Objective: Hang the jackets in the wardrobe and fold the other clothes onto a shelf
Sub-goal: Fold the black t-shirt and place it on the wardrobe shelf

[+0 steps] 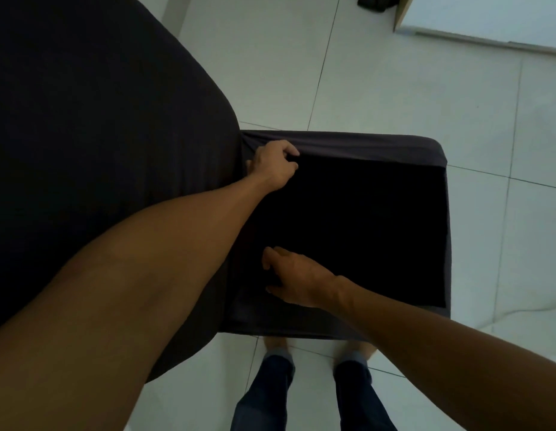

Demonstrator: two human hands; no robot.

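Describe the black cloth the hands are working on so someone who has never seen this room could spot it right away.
Start at the big dark bed on the left; a square stool in a grey cover stands against it on the white tiled floor. The black garment lies flat on it, the left hand gripping its far corner, the right hand near its near edge. It is darker than the cover.

Both of the person's forearms are bare right up to the edge of view, with no sleeve, watch or ring showing on either. The left hand (275, 164) and right hand (297, 279) are uncovered too. Below the dark covered stool (332, 141) the legs wear dark blue jeans (264, 396), the hems turned up into paler cuffs (353, 356). The feet (275, 342) beneath those cuffs are bare, toes tucked under the stool's near edge.
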